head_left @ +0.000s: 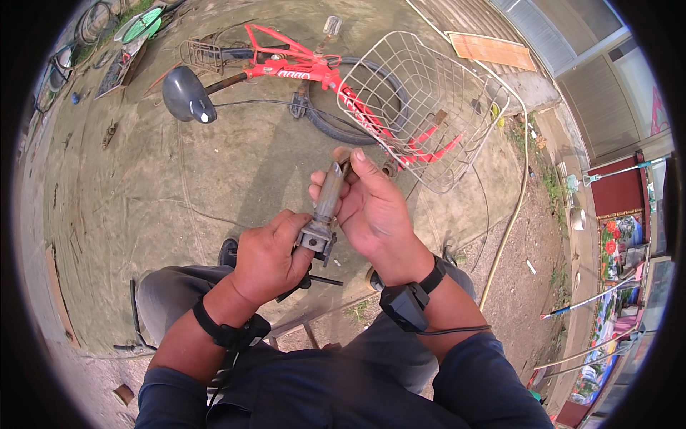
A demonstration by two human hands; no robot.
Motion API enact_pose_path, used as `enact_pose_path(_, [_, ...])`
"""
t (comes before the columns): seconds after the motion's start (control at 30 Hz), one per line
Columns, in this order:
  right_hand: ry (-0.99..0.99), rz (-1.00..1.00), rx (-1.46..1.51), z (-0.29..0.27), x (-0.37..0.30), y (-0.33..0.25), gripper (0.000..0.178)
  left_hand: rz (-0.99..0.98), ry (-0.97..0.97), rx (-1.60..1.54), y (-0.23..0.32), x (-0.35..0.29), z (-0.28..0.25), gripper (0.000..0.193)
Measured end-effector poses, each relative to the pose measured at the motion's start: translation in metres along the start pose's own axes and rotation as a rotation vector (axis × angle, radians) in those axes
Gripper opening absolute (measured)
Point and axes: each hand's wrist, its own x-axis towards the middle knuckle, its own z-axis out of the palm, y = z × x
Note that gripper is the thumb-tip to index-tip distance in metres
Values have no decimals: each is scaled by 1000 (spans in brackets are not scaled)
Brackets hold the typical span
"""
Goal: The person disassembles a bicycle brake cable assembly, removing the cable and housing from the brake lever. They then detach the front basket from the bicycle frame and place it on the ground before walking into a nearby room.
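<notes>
Between my hands is a grey metal bicycle handlebar stem (330, 198), tilted, with its clamp end toward me and its slanted, rusty tip pointing away. My left hand (263, 255) is closed round the clamp end, thumb and fingers pressed on it. At the far end, my right hand (377, 218) has its fingers and thumb round the tube near the brownish wedge piece (341, 154). Beyond my hands, a red bicycle frame (300, 70) lies on its side on the ground, with a black saddle (187, 94) and a wire basket (429, 100).
A black tyre (336, 134) lies under the red frame. A pale hose (509, 239) runs along the right. Farther right are a long-handled tool (622, 170) and flowered panels (613, 247). Other wheels (91, 23) and a green round item (143, 26) stand far left.
</notes>
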Motion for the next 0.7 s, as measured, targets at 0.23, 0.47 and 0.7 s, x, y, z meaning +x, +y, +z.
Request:
enact_pose_path(0.23, [-9, -1, 76, 3, 1, -4, 27, -5, -4, 5, -1, 0, -1, 31])
enact_pose_path(0.47, [19, -17, 17, 3, 1, -1, 25, 4, 5, 7, -1, -1, -1, 31])
enact_pose_path(0.7, [3, -19, 47, 0, 2, 0, 29, 18, 14, 8, -3, -1, 1, 32])
